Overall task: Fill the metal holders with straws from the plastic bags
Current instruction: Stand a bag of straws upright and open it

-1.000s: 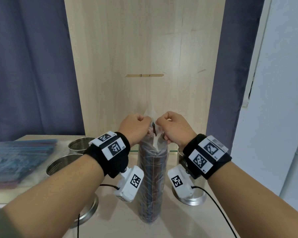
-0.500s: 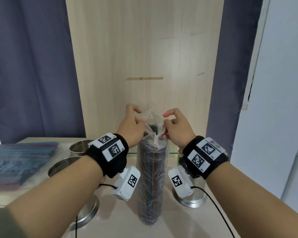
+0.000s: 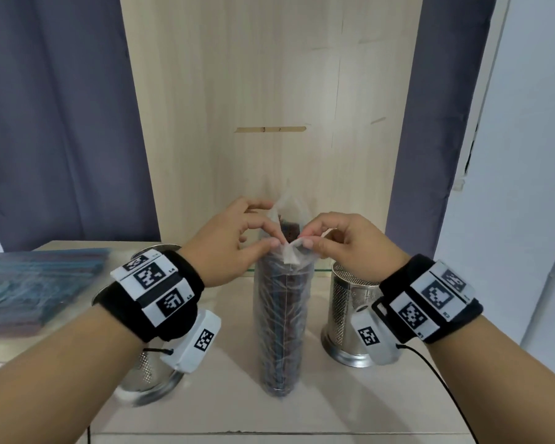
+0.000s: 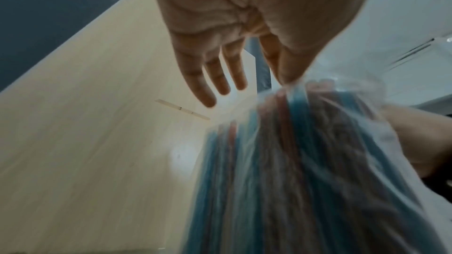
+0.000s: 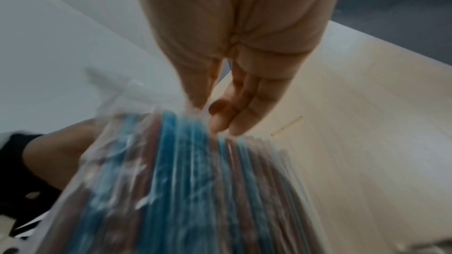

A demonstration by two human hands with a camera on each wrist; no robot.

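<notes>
A clear plastic bag of blue and red straws [image 3: 282, 318] stands upright on the table between my hands. My left hand [image 3: 237, 238] pinches the bag's top edge with thumb and forefinger, its other fingers spread. My right hand [image 3: 330, 238] pinches the opposite side of the torn top. The wrist views show the straw bundle [image 4: 293, 171] [image 5: 190, 177] close up through the plastic, below the left hand [image 4: 281, 72] and the right hand [image 5: 208, 107]. A perforated metal holder [image 3: 350, 315] stands right of the bag. Another holder [image 3: 148, 379] sits at the left, partly hidden by my left wrist.
A second bag of straws [image 3: 36, 283] lies flat at the table's left. A wooden panel [image 3: 269, 107] rises behind the table, with dark curtains on both sides. A cable [image 3: 436, 376] trails from my right wrist camera across the table.
My hands went from closed fists pressed together at the bag's top to fingertip pinches set apart, and the bag's mouth has spread open between them.
</notes>
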